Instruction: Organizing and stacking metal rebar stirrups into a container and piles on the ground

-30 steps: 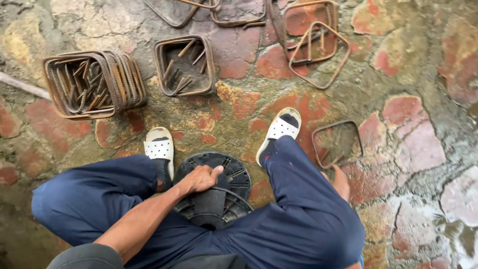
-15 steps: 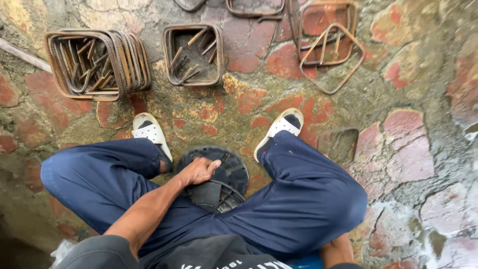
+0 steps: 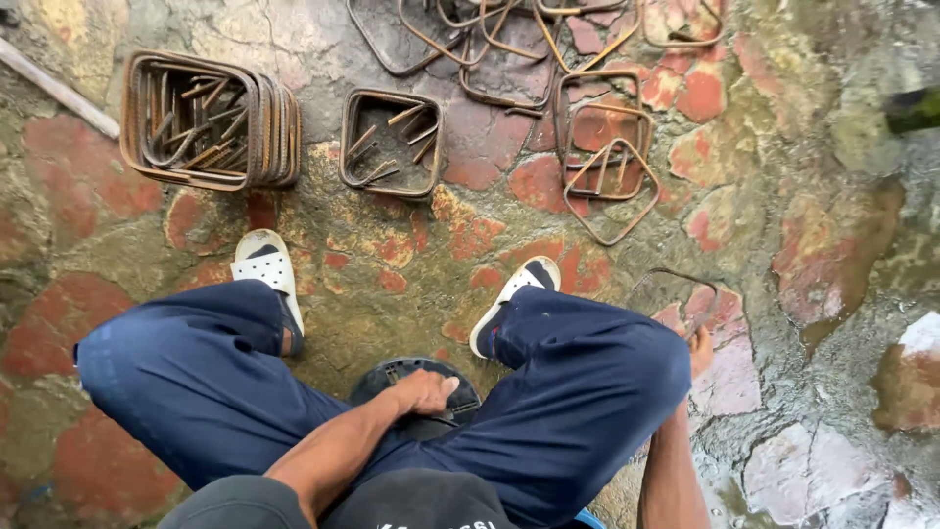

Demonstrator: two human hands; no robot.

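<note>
Under the fingers of the left hand (image 3: 423, 392) sits a black round stool (image 3: 460, 397), between the knees; the palm lies flat on its top and the fingers are curled loosely over the edge, so the hand leans on it more than it grips. The right hand (image 3: 699, 345) is lowered beside the right knee, mostly hidden by the trouser leg. Its fingertips touch a rusty square wire ring (image 3: 678, 294) lying flat on the ground, but I cannot tell if the fingers are closed on the ring.

To lift such a ring well, I think the fingers should hook under one straight side, not a corner, because the wire lies close against the uneven stone. The left hand on the stool keeps the body steady during the reach.

Ahead of both hands, beyond the white sandals (image 3: 264, 269), stand a thick bundle of rings (image 3: 211, 122) and a smaller bundle (image 3: 392, 142), with loose rings (image 3: 607, 157) spread to the right. The stone floor (image 3: 813, 225) is rough, red and grey, wet and mossy, so it may be slippery.
</note>
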